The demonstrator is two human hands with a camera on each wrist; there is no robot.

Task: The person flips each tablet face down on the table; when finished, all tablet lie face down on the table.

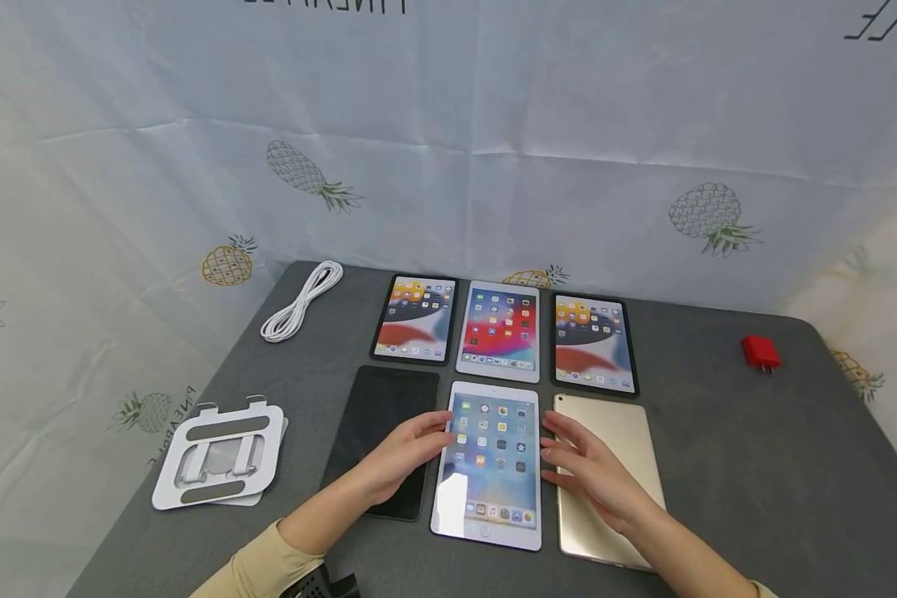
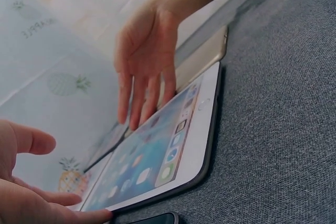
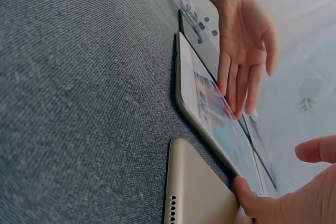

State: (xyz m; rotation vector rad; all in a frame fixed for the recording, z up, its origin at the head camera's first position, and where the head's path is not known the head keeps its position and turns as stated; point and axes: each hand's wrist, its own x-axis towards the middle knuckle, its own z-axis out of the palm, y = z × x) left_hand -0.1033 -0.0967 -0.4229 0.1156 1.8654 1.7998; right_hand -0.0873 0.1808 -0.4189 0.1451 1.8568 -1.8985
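Note:
A white-framed tablet with its screen lit lies flat at the table's front middle. At its left edge is my left hand, fingers extended and fingertips right at the rim. My right hand is on the opposite side, its fingertips close to the right edge and its palm over a gold tablet lying back up. Under my left forearm lies a dark-screened black tablet, partly hidden. In the left wrist view both hands flank the lit tablet, with neither curled round it.
Behind stand three lit tablets in a row: a black one, a white one and another black one. A white folding stand and a coiled white cable lie left. A red charger plug sits right.

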